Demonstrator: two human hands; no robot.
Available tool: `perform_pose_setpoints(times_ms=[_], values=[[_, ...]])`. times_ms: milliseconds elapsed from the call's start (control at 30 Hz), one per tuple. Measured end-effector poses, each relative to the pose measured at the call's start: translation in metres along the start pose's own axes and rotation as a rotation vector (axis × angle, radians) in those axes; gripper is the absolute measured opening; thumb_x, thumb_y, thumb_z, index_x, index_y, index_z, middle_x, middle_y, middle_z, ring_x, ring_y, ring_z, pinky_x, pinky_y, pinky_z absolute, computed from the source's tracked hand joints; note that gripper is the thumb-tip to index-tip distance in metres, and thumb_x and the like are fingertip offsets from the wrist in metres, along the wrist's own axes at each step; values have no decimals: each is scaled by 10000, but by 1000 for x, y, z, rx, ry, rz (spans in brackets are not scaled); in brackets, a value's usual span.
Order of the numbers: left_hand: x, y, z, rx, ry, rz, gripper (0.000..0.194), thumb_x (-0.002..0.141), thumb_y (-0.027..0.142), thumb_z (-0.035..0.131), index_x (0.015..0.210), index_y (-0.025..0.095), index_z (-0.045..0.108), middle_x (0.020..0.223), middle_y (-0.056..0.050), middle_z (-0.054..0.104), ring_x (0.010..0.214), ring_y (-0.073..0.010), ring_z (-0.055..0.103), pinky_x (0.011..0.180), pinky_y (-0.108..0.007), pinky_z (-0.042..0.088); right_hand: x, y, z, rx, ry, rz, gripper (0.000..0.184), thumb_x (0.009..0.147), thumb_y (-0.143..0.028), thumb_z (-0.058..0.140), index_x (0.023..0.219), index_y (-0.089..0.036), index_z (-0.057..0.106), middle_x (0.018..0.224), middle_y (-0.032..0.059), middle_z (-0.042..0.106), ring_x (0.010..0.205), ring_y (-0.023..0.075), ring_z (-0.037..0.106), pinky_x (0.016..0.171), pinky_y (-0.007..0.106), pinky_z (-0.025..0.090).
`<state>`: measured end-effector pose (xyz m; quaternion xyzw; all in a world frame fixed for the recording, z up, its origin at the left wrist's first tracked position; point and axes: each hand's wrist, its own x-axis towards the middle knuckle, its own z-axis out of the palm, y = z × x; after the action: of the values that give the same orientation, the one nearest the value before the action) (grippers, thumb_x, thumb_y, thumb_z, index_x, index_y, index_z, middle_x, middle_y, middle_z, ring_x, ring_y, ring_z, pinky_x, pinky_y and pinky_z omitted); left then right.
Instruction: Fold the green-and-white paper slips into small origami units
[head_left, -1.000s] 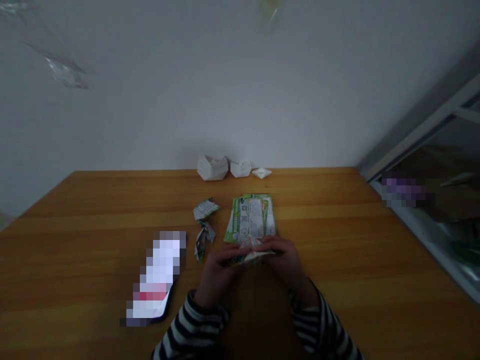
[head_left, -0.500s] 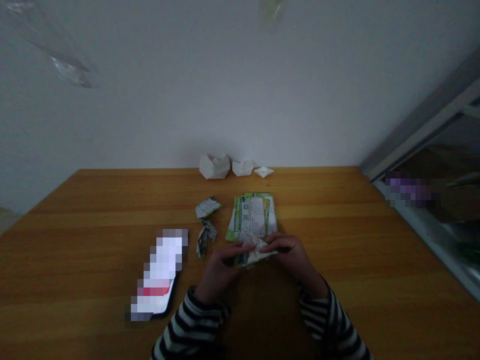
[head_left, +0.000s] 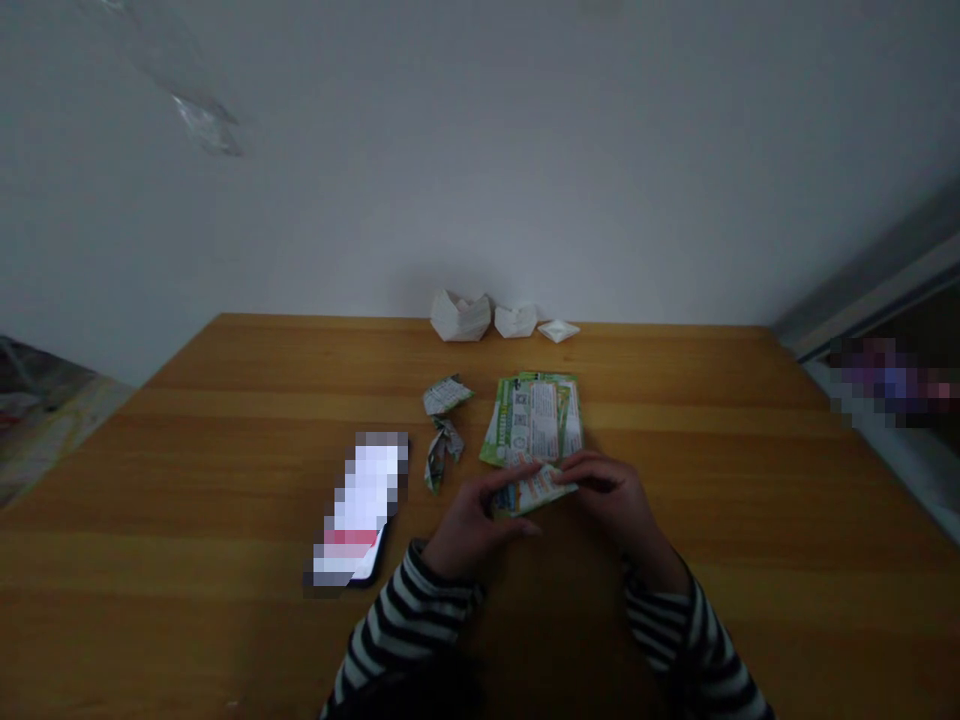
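Noted on a striped, orange-brown wooden table (head_left: 697,410), in dim light: one small folded piece of blue, white and orange printed paper (head_left: 536,489), between both hands, just on the near side of a loose pile of green-and-white printed leaflets (head_left: 541,420); raised or resting, cannot tell. At its left end, a bare left hand (head_left: 472,520) in a black-and-white striped sleeve: half open, with fingers laid along the far edge and thumb spread well below the near edge, so no firm pinch visible. At its right end, a bare right hand (head_left: 616,500) in matching stripes: curled nearly closed, pinching the corner between fingertips. To the left, two crumpled grey-green paper scraps (head_left: 445,395) (head_left: 442,450), then a dark-edged smartphone (head_left: 361,510) with lit screen, near the left sleeve. Far back, two white folded-paper shapes with peaked ends (head_left: 460,318) (head_left: 515,321), plus a flatter, diamond-shaped white paper piece (head_left: 559,330). Chief risk, as judged: slipping or springing open at the left end, from so light a hold there. Also possible: a crooked crease, from pressing with layers out of line; a torn corner on the right, from tugging against thin paper; shoved leaflets, from working so close. Less likely: a nudged smartphone, from swinging the left forearm outward.
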<state>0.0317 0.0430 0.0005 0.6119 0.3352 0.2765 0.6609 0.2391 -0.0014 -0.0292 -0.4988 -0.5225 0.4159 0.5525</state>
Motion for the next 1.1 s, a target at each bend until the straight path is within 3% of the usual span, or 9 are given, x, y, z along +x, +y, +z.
perform_pose_setpoints(times_ms=[233,467,667,833,1000,1100], values=[[2,-8,-2,88,158,30,241,776,259,678,993,177,741,1026,-103,739,986,-252,670,934,-397,485,-1,6,-2,-29,54,8,121,736,-167,689,748,-254,772,821,45,702,789,174,654,717,283,521],[4,-17,2,202,114,156,386,648,208,791,1027,212,722,1009,-72,747,950,-242,681,875,-366,513,-2,3,9,15,-48,-23,169,664,-250,795,832,-256,774,820,41,717,774,168,661,706,266,527],[5,-21,3,135,156,73,228,769,215,681,991,219,734,953,-69,759,855,-228,714,812,-339,544,-1,3,14,11,55,-28,79,685,-214,770,756,-249,776,722,30,713,691,155,656,642,248,526],[6,-19,4,23,234,3,165,740,232,703,891,215,767,925,-60,762,879,-239,712,853,-334,534,0,2,16,-24,104,-30,24,684,-248,763,697,-229,770,720,46,718,687,167,667,631,258,533],[6,-18,6,-71,327,-116,224,723,325,723,883,176,773,912,-82,765,898,-252,702,864,-347,528,0,-2,23,-30,157,64,76,684,-279,756,661,-206,752,718,47,726,690,176,670,648,272,534],[6,-19,9,-100,426,-120,272,705,362,736,886,161,769,931,-86,763,911,-247,694,863,-335,524,-1,-3,32,48,183,163,106,697,-299,744,686,-194,744,694,34,728,659,169,664,643,276,535]])
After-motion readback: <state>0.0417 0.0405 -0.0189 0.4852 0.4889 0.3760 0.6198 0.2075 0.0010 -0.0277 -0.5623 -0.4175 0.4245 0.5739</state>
